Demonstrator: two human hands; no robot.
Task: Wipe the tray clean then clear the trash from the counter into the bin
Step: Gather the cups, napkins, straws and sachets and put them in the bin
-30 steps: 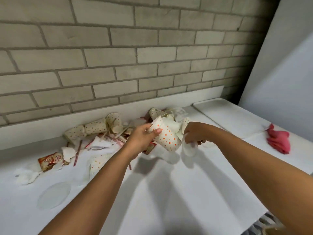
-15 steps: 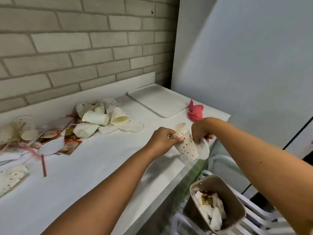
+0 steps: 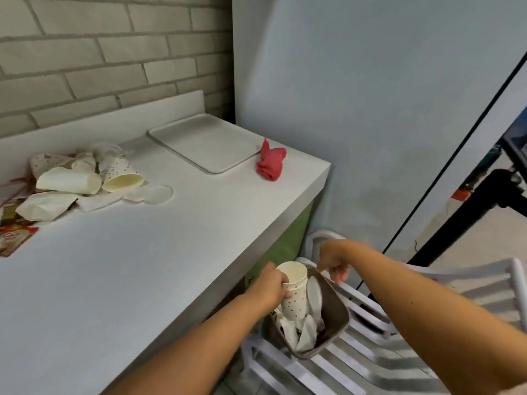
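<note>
**A dotted cup goes into the bin**

On the left of the counter (image 3: 142, 280) lies a pile of trash (image 3: 85, 183): tipped-over cups, flat lids and small packets. It looks like it is waiting its turn for the bin. Farther along, near the wall, the tray (image 3: 205, 141) sits flat with nothing on it. The red cloth (image 3: 271, 163) lies scrunched just beside the tray, I think because the wiping is done.

Past the counter's edge, the left hand (image 3: 271, 286) holds the dotted cup (image 3: 293, 295) inside the top of the bin (image 3: 336, 317). Its fingers are curled round the cup near the rim. The cup stands almost straight up and down, open mouth up and bottom pointing into the bin, so it can slide right in. A white lid (image 3: 313, 292) stands on its edge just beside the cup, inside the bin.

The right hand (image 3: 333, 263) hangs over the bin's far side. Its fingers (image 3: 339, 276) point down, loosely curled, and I see nothing in them. The bin sits on a white chair (image 3: 399, 352) next to the counter, close enough for dropping trash in.
</note>
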